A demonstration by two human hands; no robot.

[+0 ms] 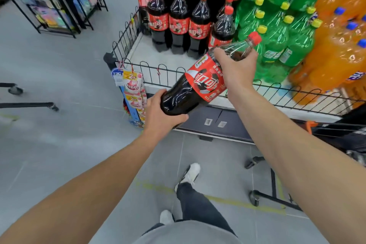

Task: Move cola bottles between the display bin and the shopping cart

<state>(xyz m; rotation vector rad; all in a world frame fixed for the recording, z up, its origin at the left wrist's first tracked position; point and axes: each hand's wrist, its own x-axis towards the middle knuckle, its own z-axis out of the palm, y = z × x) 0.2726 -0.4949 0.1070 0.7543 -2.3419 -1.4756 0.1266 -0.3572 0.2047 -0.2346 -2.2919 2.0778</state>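
- My right hand (235, 69) curls round the shoulder and neck of the large dark cola bottle with a red label and red cap (200, 83); my left hand (160, 113) cups and grips its base.
- I hold the bottle in the air, just above and in front of the front edge of the white display bin with a black wire fence (158, 69), near its front-left corner.
- Its long axis runs diagonally: base low toward me and to the left, cap up and away to the right, toward the green soda bottles (277, 31).
- The standing cola bottles (178, 22) crowd the bin's back.
- The shopping cart (336, 132) shows only at the right edge.
- Risk, as I judge it: the smooth, heavy bottle could slip if one grip loosens, or its base could catch the wire fence.
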